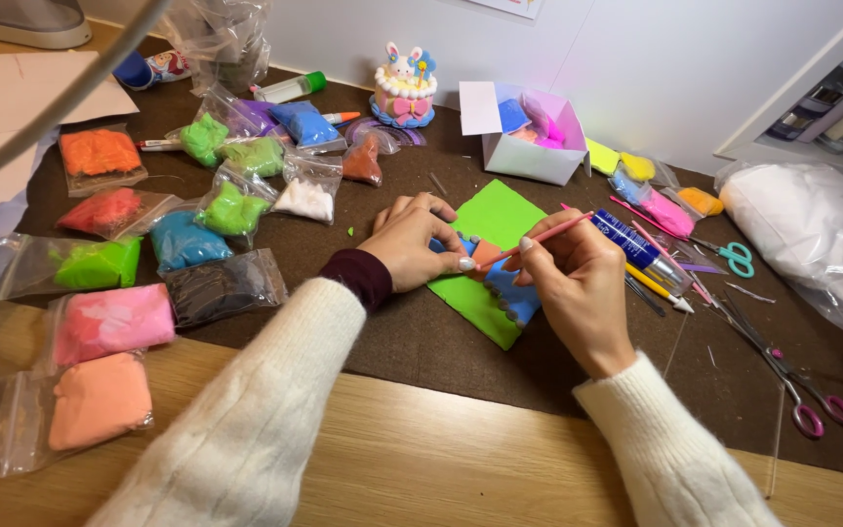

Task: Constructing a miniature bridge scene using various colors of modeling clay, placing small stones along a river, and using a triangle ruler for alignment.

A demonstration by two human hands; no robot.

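Observation:
My left hand (414, 241) presses down on a flat blue clay piece (511, 299) with an orange patch (485, 253), which lies on a bright green sheet (500, 217) in the middle of a dark brown mat (441, 342). My right hand (578, 283) grips a thin pink modelling stick (550, 233) like a pen. Its tip points left and touches the orange patch beside my left fingertips. Much of the blue piece is hidden under both hands.
Several clear bags of coloured clay (114, 320) cover the left side. A white box (531, 132) and a small clay cake (404, 90) stand at the back. A glue tube (636, 249), teal scissors (734, 258), pink scissors (804, 405) and a white plastic bag (817, 229) lie at right.

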